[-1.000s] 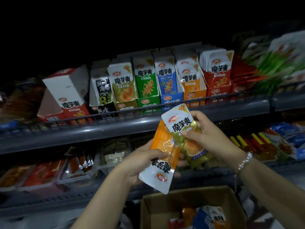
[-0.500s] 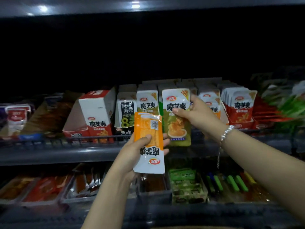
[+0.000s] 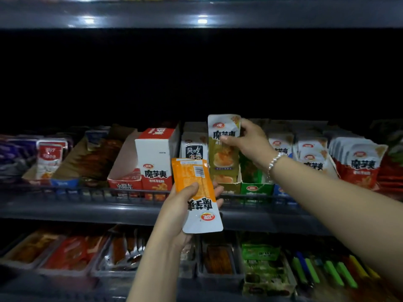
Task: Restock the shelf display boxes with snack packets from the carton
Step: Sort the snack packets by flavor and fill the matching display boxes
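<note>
Head view — right hand pinches an olive packet above its olive box at the shelf's front rail; left hand grips an orange packet, inverted. Lower the olive packet upright behind its fellows — label forward.

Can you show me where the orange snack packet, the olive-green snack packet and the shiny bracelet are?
Orange plastic snack packet (image 3: 192,175): head view, its orange back.
Olive-green plastic snack packet (image 3: 222,154): head view, its printed middle.
Shiny silver bead bracelet (image 3: 275,160): head view, beads on wrist.
</note>
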A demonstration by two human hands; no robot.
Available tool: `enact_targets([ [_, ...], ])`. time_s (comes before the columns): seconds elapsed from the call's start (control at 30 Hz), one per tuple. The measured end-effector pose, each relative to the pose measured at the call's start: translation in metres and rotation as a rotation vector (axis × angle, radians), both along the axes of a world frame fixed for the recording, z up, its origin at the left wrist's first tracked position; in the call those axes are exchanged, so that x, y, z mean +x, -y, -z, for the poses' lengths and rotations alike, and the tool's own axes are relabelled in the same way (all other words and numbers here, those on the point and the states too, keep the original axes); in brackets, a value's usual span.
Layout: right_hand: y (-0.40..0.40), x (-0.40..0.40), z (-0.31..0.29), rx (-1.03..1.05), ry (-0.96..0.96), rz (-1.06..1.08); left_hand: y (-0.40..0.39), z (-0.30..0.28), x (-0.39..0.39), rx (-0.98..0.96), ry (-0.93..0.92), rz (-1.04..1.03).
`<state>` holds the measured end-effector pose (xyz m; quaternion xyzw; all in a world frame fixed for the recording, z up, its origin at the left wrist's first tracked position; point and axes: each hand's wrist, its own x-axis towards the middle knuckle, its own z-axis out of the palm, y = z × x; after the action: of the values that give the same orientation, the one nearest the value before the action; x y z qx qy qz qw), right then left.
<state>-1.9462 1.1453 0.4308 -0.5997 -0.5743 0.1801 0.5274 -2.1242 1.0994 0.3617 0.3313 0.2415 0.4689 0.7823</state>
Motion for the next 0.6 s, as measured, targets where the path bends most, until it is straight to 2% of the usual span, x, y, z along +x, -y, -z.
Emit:
enact_targets([
  [0.17,-0.002,0.009,0.019,0.015,0.358,0.179,-0.001,0.001,-0.002,-0.005,0.002,0.025],
  [0.3,0.003,0.011,0.033,0.049,0.518,0.216,0.002,0.0,0.001,-0.014,0.0,0.031],
  [0.6,0.017,0.017,0.033,0.085,0.471,0.177,0.009,-0.002,0.006,-0.022,-0.006,0.079],
])
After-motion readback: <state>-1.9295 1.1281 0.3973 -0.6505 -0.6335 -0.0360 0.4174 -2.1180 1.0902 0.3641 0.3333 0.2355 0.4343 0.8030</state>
